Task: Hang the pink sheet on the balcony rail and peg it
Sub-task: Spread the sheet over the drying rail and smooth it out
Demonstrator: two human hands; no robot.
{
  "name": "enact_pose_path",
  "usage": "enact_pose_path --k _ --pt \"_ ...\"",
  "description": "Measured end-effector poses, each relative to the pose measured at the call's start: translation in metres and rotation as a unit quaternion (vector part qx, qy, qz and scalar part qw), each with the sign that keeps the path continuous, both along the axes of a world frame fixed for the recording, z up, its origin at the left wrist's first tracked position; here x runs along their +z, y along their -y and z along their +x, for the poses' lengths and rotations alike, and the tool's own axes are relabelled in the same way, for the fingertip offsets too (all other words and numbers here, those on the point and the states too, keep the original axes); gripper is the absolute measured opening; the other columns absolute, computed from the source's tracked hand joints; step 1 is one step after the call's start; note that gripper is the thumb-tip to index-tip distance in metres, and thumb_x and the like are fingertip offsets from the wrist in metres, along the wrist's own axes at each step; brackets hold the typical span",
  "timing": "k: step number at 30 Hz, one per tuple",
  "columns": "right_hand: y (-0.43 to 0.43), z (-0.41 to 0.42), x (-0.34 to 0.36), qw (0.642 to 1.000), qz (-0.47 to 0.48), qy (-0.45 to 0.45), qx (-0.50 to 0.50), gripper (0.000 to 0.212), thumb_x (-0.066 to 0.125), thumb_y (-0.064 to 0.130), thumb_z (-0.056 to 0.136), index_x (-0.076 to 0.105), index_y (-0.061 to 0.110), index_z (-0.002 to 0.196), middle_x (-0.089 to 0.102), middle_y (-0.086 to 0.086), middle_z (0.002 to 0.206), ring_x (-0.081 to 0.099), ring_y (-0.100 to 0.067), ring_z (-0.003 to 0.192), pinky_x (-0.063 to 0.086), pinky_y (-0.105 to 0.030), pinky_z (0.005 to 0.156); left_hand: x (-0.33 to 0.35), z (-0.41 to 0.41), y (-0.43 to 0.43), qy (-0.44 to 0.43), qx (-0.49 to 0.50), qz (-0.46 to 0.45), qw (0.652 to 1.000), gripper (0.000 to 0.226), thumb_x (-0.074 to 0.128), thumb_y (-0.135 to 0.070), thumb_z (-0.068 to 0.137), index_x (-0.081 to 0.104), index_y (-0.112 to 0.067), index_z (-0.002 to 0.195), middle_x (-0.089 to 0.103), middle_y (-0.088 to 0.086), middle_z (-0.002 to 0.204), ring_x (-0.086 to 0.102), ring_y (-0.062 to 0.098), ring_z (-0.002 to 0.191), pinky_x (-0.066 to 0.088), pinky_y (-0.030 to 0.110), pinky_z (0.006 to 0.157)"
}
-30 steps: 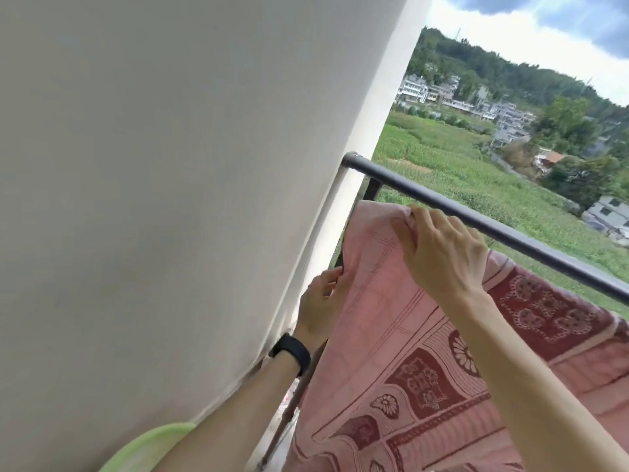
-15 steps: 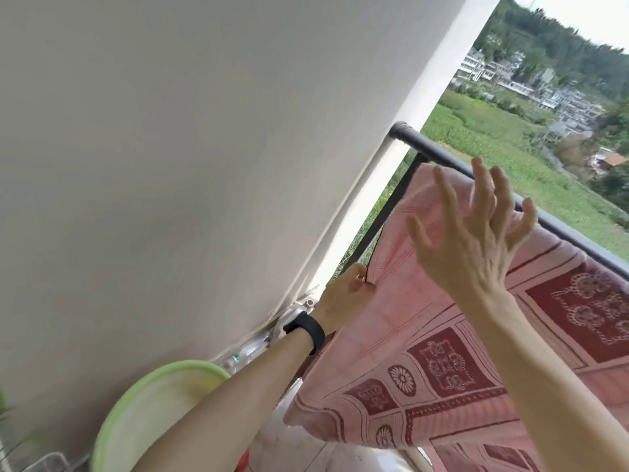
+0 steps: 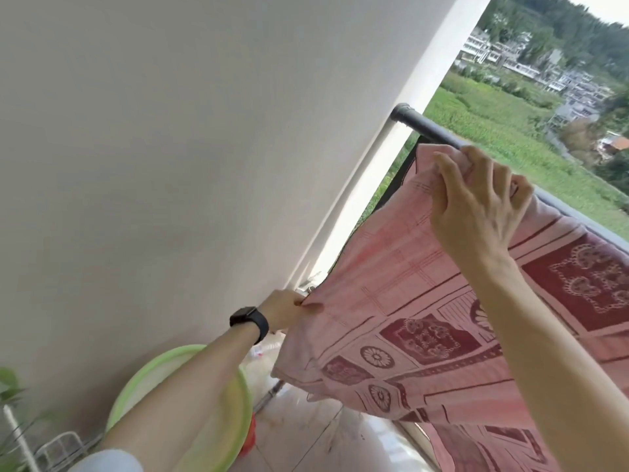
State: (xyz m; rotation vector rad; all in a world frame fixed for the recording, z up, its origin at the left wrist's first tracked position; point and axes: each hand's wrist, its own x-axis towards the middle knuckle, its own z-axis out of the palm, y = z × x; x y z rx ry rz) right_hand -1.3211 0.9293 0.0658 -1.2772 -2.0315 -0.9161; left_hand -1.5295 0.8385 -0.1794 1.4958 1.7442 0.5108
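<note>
Presently the hanging step is in hand; pegging has not begun. One pink sheet (image 3: 425,301) lies draped over the one balcony rail (image 3: 418,126), near its wall end. The right hand (image 3: 476,206) grips the sheet's top corner at the rail. The left hand (image 3: 286,310) pinches the side edge lower down. Judged next: square the edge, then free a hand for pegs. Pegs in view: none. One green basin (image 3: 221,403) stands below.

We see through one head-worn camera, tilted, facing forward and down toward the balcony rail (image 3: 429,128). We stand near the rail, with the wall (image 3: 170,148) left of it and fields (image 3: 493,124) beyond.
</note>
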Motion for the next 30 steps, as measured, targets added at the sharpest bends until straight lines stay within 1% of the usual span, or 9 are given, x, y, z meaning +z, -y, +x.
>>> enact_pose_path --k 2,4,7,11,16,19,23,26,30 --pt "0.003 -0.001 0.0 1.0 -0.008 0.002 -0.001 0.033 0.035 0.046 0.107 0.054 0.033 0.131 0.05 -0.003 0.141 0.048 -0.029 0.116 0.031 -0.046 0.1 0.015 -0.042 -0.008 -0.027 0.053 0.023 0.998 0.064 0.054 -0.084 0.068 0.064 -0.021 0.068 0.056 -0.009 0.058 0.053 0.012 0.058 0.038 0.027 0.056" --pt "0.005 -0.004 0.002 1.0 -0.015 0.001 -0.004 0.034 0.032 0.046 0.107 0.052 0.034 0.131 0.049 -0.003 0.141 0.049 -0.029 0.115 0.031 -0.046 0.099 0.033 -0.07 -0.014 -0.021 0.013 -0.004 1.0 0.057 0.06 -0.083 0.063 0.071 -0.036 0.093 0.069 -0.014 0.086 0.062 0.011 0.087 0.049 0.029 0.078" --pt "0.004 -0.009 0.009 0.999 -0.027 -0.024 0.013 0.038 0.031 0.045 0.106 0.049 0.032 0.138 0.052 -0.005 0.14 0.053 -0.029 0.113 0.034 -0.045 0.096 0.068 -0.071 -0.019 0.068 -0.06 -0.141 0.986 0.057 0.075 -0.059 0.072 0.065 -0.033 0.121 0.057 -0.012 0.132 0.043 0.009 0.121 0.027 0.046 0.114" --pt "0.01 0.0 0.019 0.996 -0.049 -0.048 0.052 0.051 0.037 0.05 0.102 0.044 0.023 0.145 0.052 -0.008 0.144 0.053 -0.028 0.119 0.04 -0.045 0.098 0.127 -0.047 -0.046 0.21 -0.003 -0.028 0.977 0.059 0.074 -0.058 0.065 0.063 -0.026 0.113 0.057 -0.007 0.133 0.044 0.015 0.13 0.031 0.046 0.104" --pt "0.03 0.043 0.027 0.996 -0.06 -0.054 -0.038 0.057 0.037 0.059 0.098 0.046 0.023 0.141 0.055 -0.008 0.14 0.049 -0.028 0.124 0.03 -0.05 0.108 0.212 0.003 -0.08 0.322 0.006 0.159 0.933 0.032 0.069 -0.042 0.088 0.066 -0.017 0.107 0.071 0.002 0.104 0.066 0.014 0.09 0.055 0.037 0.084" --pt "0.04 0.086 0.029 0.987 -0.079 -0.061 -0.125 0.057 0.03 0.062 0.101 0.051 0.021 0.134 0.063 -0.013 0.13 0.054 -0.032 0.118 0.029 -0.052 0.107 0.24 0.023 -0.1 0.321 0.064 0.242 0.913 0.032 0.066 -0.045 0.089 0.066 -0.016 0.104 0.069 0.004 0.102 0.065 0.017 0.087 0.056 0.039 0.08" --pt "0.045 0.134 0.042 0.982 -0.075 -0.061 -0.165 0.062 0.02 0.064 0.101 0.058 0.019 0.118 0.069 -0.014 0.111 0.06 -0.033 0.101 0.036 -0.047 0.095 0.268 0.054 -0.12 0.324 0.025 0.184 0.928 0.051 0.061 -0.064 0.081 0.062 -0.022 0.11 0.068 -0.001 0.109 0.066 0.017 0.092 0.055 0.034 0.078" --pt "0.04 0.142 0.039 0.986 -0.047 -0.052 -0.151 0.052 0.025 0.06 0.103 0.058 0.021 0.109 0.069 -0.007 0.101 0.059 -0.028 0.09 0.037 -0.043 0.088 0.274 0.069 -0.13 0.285 0.045 0.222 0.931 0.034 0.062 -0.05 0.089 0.066 -0.021 0.108 0.068 0.002 0.112 0.064 0.02 0.102 0.054 0.035 0.083" --pt "0.036 0.133 0.013 0.989 0.076 -0.074 -0.106 0.036 0.044 0.043 0.105 0.065 0.02 0.124 0.068 -0.003 0.11 0.059 -0.028 0.095 0.038 -0.042 0.089 0.253 0.068 -0.104 0.32 0.126 0.33 0.879 0.02 0.062 -0.034 0.095 0.071 -0.018 0.103 0.071 -0.005 0.095 0.064 0.001 0.084 0.05 0.015 0.073"
